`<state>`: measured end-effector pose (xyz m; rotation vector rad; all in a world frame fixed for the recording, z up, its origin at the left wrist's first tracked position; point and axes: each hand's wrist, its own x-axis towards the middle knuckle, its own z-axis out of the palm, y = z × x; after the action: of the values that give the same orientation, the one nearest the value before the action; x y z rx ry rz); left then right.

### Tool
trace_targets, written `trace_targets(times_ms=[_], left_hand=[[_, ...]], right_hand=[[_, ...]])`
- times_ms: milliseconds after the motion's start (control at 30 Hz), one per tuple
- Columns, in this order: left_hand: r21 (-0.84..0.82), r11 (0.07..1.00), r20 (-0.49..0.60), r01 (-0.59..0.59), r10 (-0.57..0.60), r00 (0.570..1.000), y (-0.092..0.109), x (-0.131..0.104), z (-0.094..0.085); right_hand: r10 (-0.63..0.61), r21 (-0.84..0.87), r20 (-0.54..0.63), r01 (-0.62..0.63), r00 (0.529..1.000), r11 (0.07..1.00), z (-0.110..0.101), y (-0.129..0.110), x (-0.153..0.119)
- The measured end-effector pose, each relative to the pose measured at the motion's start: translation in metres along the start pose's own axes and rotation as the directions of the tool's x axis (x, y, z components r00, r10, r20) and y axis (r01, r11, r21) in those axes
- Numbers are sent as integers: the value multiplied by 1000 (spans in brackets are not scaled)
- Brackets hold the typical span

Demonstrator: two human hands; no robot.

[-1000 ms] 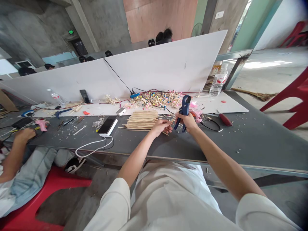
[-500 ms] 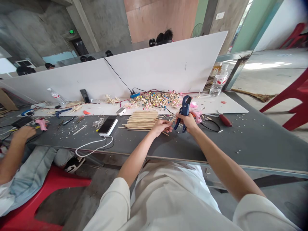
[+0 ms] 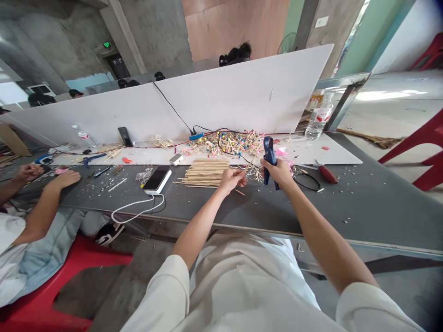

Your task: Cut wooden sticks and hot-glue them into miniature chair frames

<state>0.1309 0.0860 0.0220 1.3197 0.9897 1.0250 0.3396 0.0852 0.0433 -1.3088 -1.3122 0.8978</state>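
Note:
My right hand [image 3: 281,171] is wrapped round a dark blue cutter [image 3: 269,159], whose head points up and handles hang down. To its left, my left hand [image 3: 233,180] has its fingers pinched on a small piece of wooden stick [image 3: 246,170]. Beside my left hand lies a pile of long thin wooden sticks [image 3: 204,173] on the grey table. Short cut pieces [image 3: 255,173] are scattered between my hands. A heap of small sticks with coloured tips [image 3: 228,144] sits behind them on the white board.
A phone on a white power bank [image 3: 157,180] with a white cable lies left. Right are a red-handled tool [image 3: 328,174], a black cable loop and a water bottle [image 3: 318,117]. Another person's hands [image 3: 62,180] are at the far left. A white partition [image 3: 214,101] stands behind.
My right hand and the cutter have moved right, away from my left hand. At the far left, the other person's hand has moved right, and a second hand now shows.

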Motion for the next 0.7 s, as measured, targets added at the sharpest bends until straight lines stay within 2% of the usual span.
trace_targets(times_ms=[100, 167, 433, 700], left_hand=[[0, 1000, -18, -18, 18, 1000, -2, 2, -1], [0, 1000, -29, -21, 21, 999, -3, 3, -1], [4, 1000, -66, -28, 28, 997, 1, 0, 1], [10, 1000, -96, -25, 25, 995, 6, -2, 2]], right_hand=[[-66, -245, -12, 61, 998, 968, -4, 4, 4], [-100, -331, 13, 99, 995, 939, -4, 7, 5], [-156, -524, 76, 173, 985, 834, -2, 1, 4], [-192, -612, 144, 240, 971, 753, -5, -2, 3]])
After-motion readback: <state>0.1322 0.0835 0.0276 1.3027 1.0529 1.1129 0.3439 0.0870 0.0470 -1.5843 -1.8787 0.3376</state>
